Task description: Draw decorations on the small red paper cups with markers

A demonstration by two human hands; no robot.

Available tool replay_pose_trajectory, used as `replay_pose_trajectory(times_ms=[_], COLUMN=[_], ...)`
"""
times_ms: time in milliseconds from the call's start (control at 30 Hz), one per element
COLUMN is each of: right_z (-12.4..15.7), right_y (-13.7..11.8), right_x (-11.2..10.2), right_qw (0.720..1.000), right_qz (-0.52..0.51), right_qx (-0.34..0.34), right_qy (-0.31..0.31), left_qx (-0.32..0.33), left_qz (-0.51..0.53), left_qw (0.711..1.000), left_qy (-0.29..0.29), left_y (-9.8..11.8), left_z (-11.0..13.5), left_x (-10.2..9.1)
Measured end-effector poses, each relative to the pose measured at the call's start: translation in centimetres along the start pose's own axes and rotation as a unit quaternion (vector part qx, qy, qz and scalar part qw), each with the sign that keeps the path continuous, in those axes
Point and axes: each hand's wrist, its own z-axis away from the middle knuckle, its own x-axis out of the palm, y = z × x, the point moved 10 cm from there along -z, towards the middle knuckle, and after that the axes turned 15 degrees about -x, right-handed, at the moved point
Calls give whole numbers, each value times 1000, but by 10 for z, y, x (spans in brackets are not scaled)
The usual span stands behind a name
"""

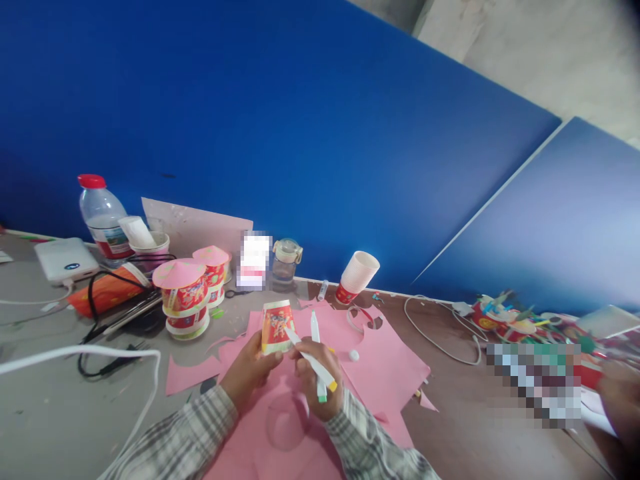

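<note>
My left hand (250, 373) grips a red printed paper cup (277, 325), held bottom-up over a sheet of pink paper (385, 363). My right hand (317, 387) is closed on two white markers: one with a yellow end (311, 360) whose tip touches the cup, and one with a green end (318, 363) pointing up. Both sleeves are plaid.
Stacked cups with pink paper cone lids (184, 297) stand to the left, with a water bottle (103, 217), a power bank (65, 261) and cables. A tilted paper cup (356, 277), a small jar (286, 260) and a white cable (435, 333) lie behind. Craft clutter sits far right.
</note>
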Motion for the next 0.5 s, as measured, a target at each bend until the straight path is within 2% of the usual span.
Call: replay_pose_trajectory(times_ms=[300, 500], right_z=[6, 5], right_y=[11, 11], right_x=[-2, -1], right_qw=[999, 999], right_qz=[17, 20], right_qx=[41, 45], right_qy=[17, 9], left_qx=[4, 4], left_qz=[-2, -3], left_qw=[1000, 1000], left_qy=[-12, -10], left_y=[-2, -3], left_z=[-3, -3], left_x=[0, -1])
